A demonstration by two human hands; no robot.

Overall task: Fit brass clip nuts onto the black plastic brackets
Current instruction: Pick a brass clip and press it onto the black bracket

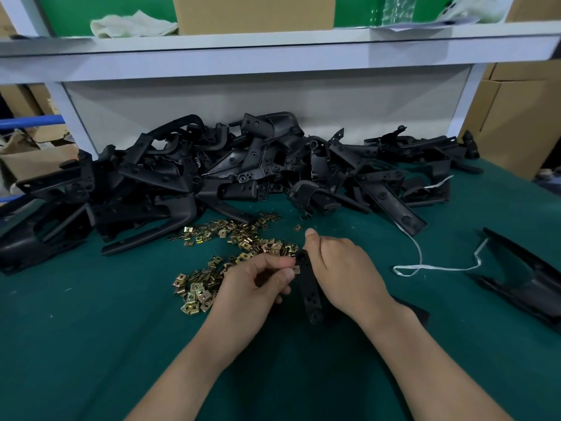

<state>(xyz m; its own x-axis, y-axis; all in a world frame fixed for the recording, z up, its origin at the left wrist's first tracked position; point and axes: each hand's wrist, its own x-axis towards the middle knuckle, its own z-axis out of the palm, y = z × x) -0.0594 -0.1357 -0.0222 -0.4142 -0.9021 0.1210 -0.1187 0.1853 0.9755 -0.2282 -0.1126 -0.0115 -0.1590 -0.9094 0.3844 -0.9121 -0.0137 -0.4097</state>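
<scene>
Bracket (309, 290) runs near-to-far, right grip (343, 268) clasping it, left grip (258, 284) pinching a clip nut (297, 270).

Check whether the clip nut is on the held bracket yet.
Not seated: the small brass clip nut, pinched by the left hand, sits at the edge of the long black plastic bracket the right hand holds.

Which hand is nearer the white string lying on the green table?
Right. The right hand, gripping the black bracket, sits just left of the white string; the left hand, pinching a clip nut, is farther left, beyond the bracket.
</scene>
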